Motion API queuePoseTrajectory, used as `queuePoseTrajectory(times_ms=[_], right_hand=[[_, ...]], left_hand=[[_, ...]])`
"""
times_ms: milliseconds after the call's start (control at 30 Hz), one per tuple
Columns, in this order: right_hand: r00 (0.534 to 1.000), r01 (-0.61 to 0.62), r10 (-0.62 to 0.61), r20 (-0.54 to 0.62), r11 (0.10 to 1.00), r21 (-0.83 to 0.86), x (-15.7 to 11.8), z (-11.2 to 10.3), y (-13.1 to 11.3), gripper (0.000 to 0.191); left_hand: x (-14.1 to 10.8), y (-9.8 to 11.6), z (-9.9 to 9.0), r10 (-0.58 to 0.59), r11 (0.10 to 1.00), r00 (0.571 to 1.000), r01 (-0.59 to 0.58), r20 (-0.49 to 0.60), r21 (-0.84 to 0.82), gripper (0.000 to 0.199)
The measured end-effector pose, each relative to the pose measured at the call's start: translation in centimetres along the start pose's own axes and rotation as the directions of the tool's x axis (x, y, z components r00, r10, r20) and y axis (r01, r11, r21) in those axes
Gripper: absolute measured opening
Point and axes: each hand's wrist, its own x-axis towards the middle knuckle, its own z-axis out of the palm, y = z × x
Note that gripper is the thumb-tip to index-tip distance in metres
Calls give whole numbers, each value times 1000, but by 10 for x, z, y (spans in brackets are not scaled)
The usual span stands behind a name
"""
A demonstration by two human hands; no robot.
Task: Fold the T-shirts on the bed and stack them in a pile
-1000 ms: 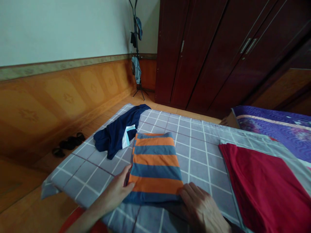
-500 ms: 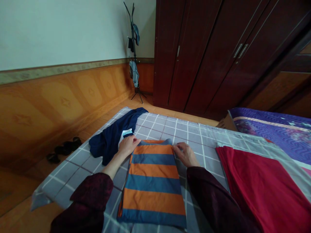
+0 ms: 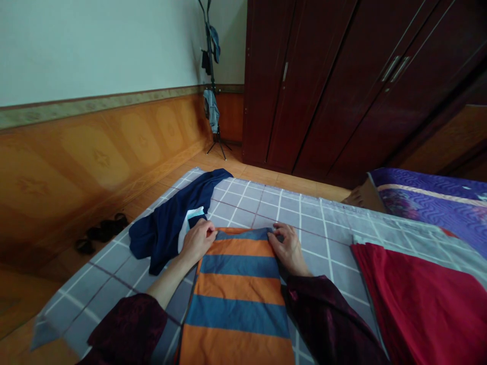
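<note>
A folded shirt with orange and blue-grey stripes (image 3: 239, 289) lies flat on the checked bed cover, its collar end away from me. My left hand (image 3: 198, 239) pinches the far left corner of the shirt beside the collar. At the far right corner, the thumb and fingers of my right hand (image 3: 288, 247) are closed on the shirt's edge. The near end of the shirt runs out of the bottom of the view. Just beyond my left hand lies a crumpled dark blue garment (image 3: 167, 223) with a white and light-blue patch.
Red folded cloth (image 3: 422, 299) lies to the right on pale grey-green fabric. The grey checked bed cover (image 3: 312, 213) spreads beneath everything. Behind stand a coat rack (image 3: 212, 76) and a dark red wardrobe (image 3: 304, 86). Dark shoes (image 3: 102, 230) sit on the floor at left.
The view has shifted, so the shirt sits lower and larger in it. Both hands stay at the shirt's far corners, and the collar looks flatter than before.
</note>
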Motion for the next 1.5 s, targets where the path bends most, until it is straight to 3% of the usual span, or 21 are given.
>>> queuePoseTrajectory(times_ms=[633,800,1067,1133,1233,1300,1367,1500], right_hand=[[1000,31,-31,6,999,-22,-1,-2,-3,11],[999,36,-37,-22,999,-37,-1,0,-1,13],[999,32,-37,-39,992,-125,-1,2,-3,16],[997,33,-42,-62,989,-146,-2,-3,-10,16],[989,126,-137,-54,978,-165,-8,-11,-32,21],[968,249,-246,42,955,-160,-16,-12,-48,24],[932,344,-314,181,924,-167,-25,-9,-60,32],[889,384,-272,370,882,-274,-38,5,-63,47]], left_hand=[[-3,0,-4,187,982,979,-187,87,0,8],[-2,-5,-8,141,990,990,-141,24,-8,12],[1,-3,-3,175,960,984,-166,-20,224,9],[-5,7,-9,228,956,969,-203,-99,214,8],[-22,32,-16,380,925,909,-374,-172,71,15],[-35,47,-11,485,870,869,-491,-99,-48,21],[-46,56,0,567,823,823,-562,43,-86,34],[-51,51,24,592,778,747,-628,302,29,65]])
